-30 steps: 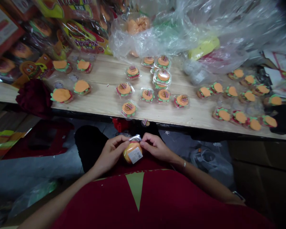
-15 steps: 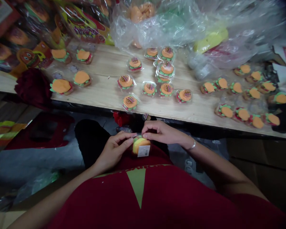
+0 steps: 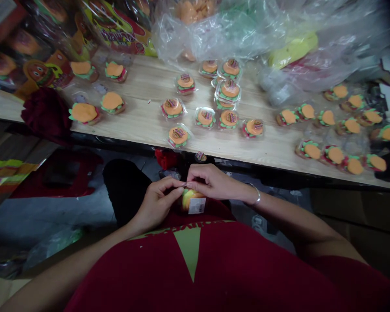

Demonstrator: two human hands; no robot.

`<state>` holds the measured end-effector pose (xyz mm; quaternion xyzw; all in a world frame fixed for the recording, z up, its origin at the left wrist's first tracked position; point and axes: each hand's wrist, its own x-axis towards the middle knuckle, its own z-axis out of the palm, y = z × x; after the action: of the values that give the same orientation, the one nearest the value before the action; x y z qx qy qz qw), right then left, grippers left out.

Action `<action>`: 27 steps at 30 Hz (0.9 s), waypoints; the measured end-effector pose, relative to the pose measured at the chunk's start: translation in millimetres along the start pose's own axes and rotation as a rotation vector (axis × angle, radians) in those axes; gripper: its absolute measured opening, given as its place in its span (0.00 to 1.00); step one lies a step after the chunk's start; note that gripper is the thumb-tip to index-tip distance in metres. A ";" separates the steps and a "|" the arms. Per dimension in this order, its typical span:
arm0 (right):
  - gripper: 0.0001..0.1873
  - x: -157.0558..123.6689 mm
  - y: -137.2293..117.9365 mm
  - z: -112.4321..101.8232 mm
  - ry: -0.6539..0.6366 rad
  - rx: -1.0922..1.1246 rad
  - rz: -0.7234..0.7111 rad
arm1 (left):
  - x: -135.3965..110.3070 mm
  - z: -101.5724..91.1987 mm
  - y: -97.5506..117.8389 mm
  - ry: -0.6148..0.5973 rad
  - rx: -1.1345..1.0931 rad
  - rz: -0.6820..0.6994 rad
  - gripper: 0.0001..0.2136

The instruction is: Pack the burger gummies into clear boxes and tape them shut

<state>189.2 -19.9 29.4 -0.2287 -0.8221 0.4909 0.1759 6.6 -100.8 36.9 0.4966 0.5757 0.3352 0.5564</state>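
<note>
Close to my body, below the table edge, a burger-shaped candy in a clear plastic shell (image 3: 189, 197) has a white barcode label (image 3: 196, 206) facing me. My left hand (image 3: 159, 198) pinches the shell's upper left edge between thumb and fingers. My right hand (image 3: 211, 182) is closed on the same upper edge, its fingertips meeting those of the left. The fingers hide the edge itself. On the table ahead lie several packed burgers with round stickers, such as a packed burger (image 3: 178, 136) near the front edge.
On the wooden table (image 3: 133, 125), several burgers in open shells (image 3: 312, 151) stand at right and a few at left (image 3: 84, 113). Clear plastic bags (image 3: 221, 39) fill the back. Dark red cloth (image 3: 45, 113) hangs at the left edge, above a red stool (image 3: 74, 173).
My right hand has shifted slightly left along the shell's edge, and its fingertips now meet my left ones. The whole view has moved a little.
</note>
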 end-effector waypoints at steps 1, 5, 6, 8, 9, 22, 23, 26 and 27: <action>0.09 -0.4 1.3 0.5 0.029 -0.004 0.008 | 3.7 0.6 0.2 0.011 0.019 0.010 0.07; 0.09 0.3 10.7 3.6 0.220 0.053 0.130 | 35.0 -5.6 5.8 -0.018 0.075 0.022 0.09; 0.09 -0.2 13.6 6.9 0.289 0.093 0.179 | 44.1 -9.3 8.0 -0.066 0.063 0.004 0.09; 0.10 -3.4 19.6 18.3 0.444 0.189 0.282 | 57.2 -17.3 12.0 -0.175 0.045 -0.029 0.11; 0.10 -6.3 22.7 25.9 0.520 0.242 0.330 | 59.9 -20.7 13.0 -0.211 0.056 -0.034 0.11; 0.06 6.4 23.6 -32.3 -0.238 0.161 0.013 | 44.0 -12.8 23.8 -0.409 0.306 -0.040 0.10; 0.06 11.3 20.3 -37.0 -0.296 0.107 -0.007 | 44.6 -12.2 26.1 -0.432 0.324 -0.065 0.10; 0.07 20.7 9.7 -38.4 -0.378 -0.054 -0.025 | 44.2 -10.7 29.8 -0.461 0.362 -0.111 0.10; 0.07 22.1 6.2 -36.6 -0.392 -0.105 -0.018 | 43.6 -10.3 30.3 -0.464 0.372 -0.111 0.10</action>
<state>190.9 21.4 42.1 -0.1302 -0.8672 0.4807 0.0049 7.6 -49.4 53.5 0.6211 0.5108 0.0707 0.5902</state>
